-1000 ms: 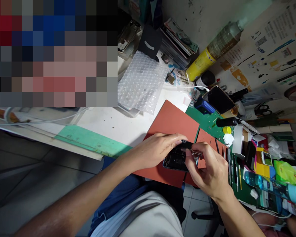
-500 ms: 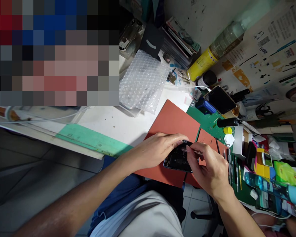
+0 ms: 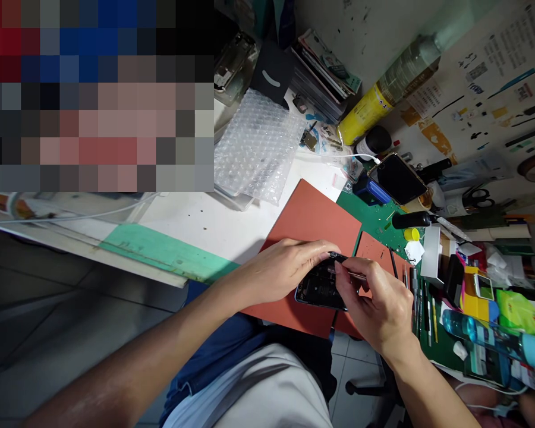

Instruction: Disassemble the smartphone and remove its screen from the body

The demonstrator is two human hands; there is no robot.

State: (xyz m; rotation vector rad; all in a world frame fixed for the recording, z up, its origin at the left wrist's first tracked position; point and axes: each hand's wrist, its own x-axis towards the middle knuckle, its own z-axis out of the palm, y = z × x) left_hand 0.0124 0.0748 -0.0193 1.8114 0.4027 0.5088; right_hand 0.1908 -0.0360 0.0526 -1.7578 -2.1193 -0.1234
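An opened phone (image 3: 318, 289) with dark inner parts lies on a reddish-brown mat (image 3: 314, 217). My left hand (image 3: 289, 267) grips its upper left edge, fingers pressed together along the frame. From the right, my right hand (image 3: 377, 297) reaches over the phone, thumb and forefinger pinched round a thin tool (image 3: 358, 275). The tool's tip is hidden by the fingers. Both hands are close together at the phone's upper end.
Bubble wrap (image 3: 261, 142) lies on the white table behind. A propped phone (image 3: 397, 179) on a white cable stands at the back. Pens and tools (image 3: 428, 312), a white box (image 3: 433, 252) and a blue bottle (image 3: 485, 336) crowd the right side.
The fingertips of my right hand have shifted very slightly left over the phone. My left hand keeps its hold.
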